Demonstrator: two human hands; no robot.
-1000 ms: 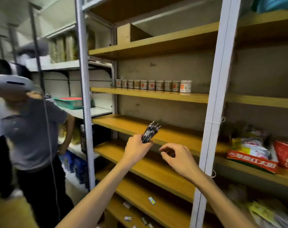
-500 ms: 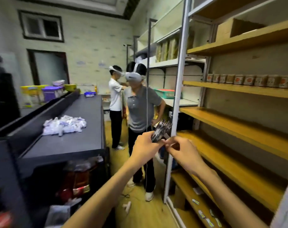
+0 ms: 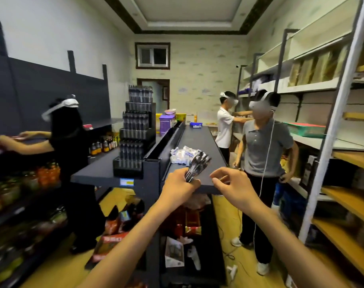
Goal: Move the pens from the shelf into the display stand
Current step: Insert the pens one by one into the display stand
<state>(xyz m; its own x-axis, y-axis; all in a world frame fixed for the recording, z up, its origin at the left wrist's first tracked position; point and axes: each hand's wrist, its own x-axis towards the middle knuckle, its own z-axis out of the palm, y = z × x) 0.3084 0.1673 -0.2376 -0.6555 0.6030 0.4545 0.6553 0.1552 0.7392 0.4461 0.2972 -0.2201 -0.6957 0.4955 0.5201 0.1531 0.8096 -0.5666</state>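
My left hand point(image 3: 178, 187) grips a bundle of dark pens point(image 3: 197, 165), their ends fanning up and to the right. Just right of the bundle my right hand point(image 3: 233, 186) hovers with loosely curled fingers and holds nothing. A tiered black display stand point(image 3: 135, 132), its rows filled with dark pens, rises on the dark counter point(image 3: 98, 171) to the left of my hands. The wooden shelves point(image 3: 351, 200) stand at the far right.
A person in a grey shirt point(image 3: 264, 146) stands in the aisle right of the counter, and one in white point(image 3: 224, 125) behind. A person in black point(image 3: 71, 142) reaches over the left shelves. White packets point(image 3: 181, 155) lie on the counter point(image 3: 197, 140).
The view has swung left from the wooden shelves to the counter and display stand. My left hand kept hold of the pen bundle; my right hand touched it and has since drawn slightly away.
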